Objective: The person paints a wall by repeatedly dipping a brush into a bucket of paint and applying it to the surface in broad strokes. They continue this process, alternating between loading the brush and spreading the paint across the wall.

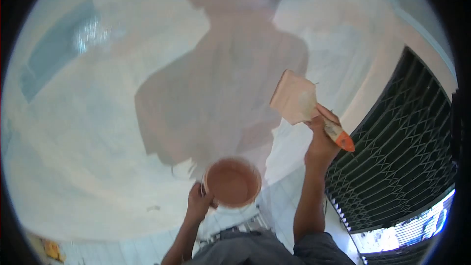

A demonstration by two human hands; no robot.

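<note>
My right hand [321, 130] is closed around the handle of a wide paintbrush [295, 99]. Its bristles are coated in pale peach paint and point up and left, close to the wall [221, 83]; the handle's orange end sticks out below my fingers. Lower down, my left hand [199, 202] grips the rim of a round paint bucket [233, 182] at its left side. Inside the bucket is brownish-pink paint. The wall carries a patchy whitish-pink coat, and my shadow falls across its middle.
A dark folding metal gate [397, 157] stands at the right, beside the wall's edge. Light floor tiles [282, 203] lie below. A bluish-grey patch [61, 46] shows on the wall's upper left. Something yellow [53, 250] sits at the lower left corner.
</note>
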